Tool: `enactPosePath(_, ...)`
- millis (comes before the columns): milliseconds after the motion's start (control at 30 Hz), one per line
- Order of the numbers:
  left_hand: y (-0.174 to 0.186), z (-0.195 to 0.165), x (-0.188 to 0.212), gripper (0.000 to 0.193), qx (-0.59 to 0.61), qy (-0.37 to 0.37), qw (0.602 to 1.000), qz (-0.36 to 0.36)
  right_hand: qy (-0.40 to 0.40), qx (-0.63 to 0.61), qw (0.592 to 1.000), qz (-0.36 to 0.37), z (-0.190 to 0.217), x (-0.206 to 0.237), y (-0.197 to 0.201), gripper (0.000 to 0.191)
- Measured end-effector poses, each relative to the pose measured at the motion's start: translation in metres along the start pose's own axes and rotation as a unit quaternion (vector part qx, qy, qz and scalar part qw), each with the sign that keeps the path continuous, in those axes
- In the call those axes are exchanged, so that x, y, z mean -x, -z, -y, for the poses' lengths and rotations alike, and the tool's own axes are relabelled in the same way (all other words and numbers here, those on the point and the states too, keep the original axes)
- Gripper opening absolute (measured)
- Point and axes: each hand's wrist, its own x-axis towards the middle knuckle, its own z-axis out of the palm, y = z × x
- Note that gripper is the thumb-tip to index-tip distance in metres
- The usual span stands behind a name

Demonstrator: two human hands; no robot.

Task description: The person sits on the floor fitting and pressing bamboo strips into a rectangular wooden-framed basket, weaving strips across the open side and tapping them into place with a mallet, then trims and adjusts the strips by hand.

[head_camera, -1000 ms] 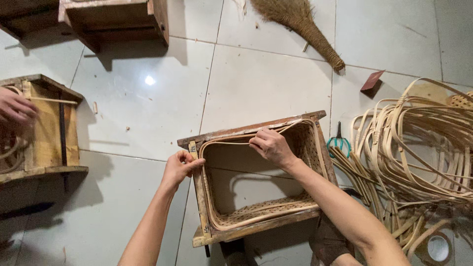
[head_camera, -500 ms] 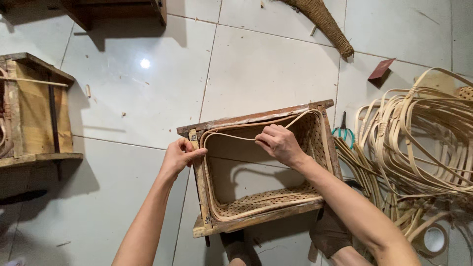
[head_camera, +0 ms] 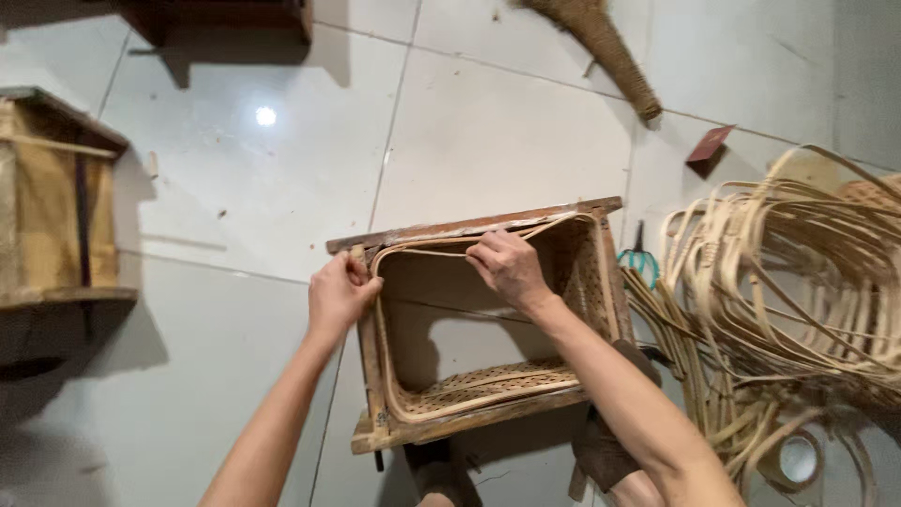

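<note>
Currently, left hand (head_camera: 340, 296) pinches the frame (head_camera: 479, 329) corner at 9 o'clock; right hand (head_camera: 507, 268) presses the cane strip (head_camera: 427, 252) at 12 o'clock, strip running left-right, right hand nearer.

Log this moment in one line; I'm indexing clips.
left hand: grips frame corner | right hand: presses cane strip on rim | floor: cane bundle

Brown wood and pale cane on white tile

The wooden frame (head_camera: 488, 329) was weathered brown, its woven panel (head_camera: 488, 378) tan and dotted with small holes; the cane strips (head_camera: 779, 282) were pale yellow, the scissors (head_camera: 640, 263) teal-handled, the floor (head_camera: 488, 122) glossy white.
</note>
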Motion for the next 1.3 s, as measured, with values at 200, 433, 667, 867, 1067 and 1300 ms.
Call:
enactPosePath(200,-0.085,-0.101,0.018,0.080,0.049,-0.381,0.923,0.003,-0.065,-0.046,0.997,0.022,-0.005,0.011,0.006,0.019)
enactPosePath(433,-0.114,-0.118,0.016,0.086,0.071,-0.345,0.936,0.024,0.008,-0.073,0.992,0.103,-0.024,0.024,0.024,0.037)
enactPosePath(667,-0.126,-0.121,0.019,0.083,-0.017,-0.350,0.937,0.019,0.023,-0.021,0.998,0.046,-0.046,0.046,0.091,0.033)
enactPosePath(867,-0.139,-0.135,0.008,0.042,-0.116,-0.359,0.925,-0.048,-0.436,-0.010,0.833,0.340,-0.092,0.080,0.140,0.040)
enactPosePath(1067,-0.148,-0.150,-0.001,0.021,-0.146,-0.343,0.924,-0.081,-0.426,0.126,0.851,0.279,-0.072,0.102,0.107,0.058)
enactPosePath(1300,-0.152,-0.151,0.003,0.018,-0.193,-0.343,0.914,-0.100,-0.421,0.209,0.863,0.186,-0.052,0.106,0.094,0.027)
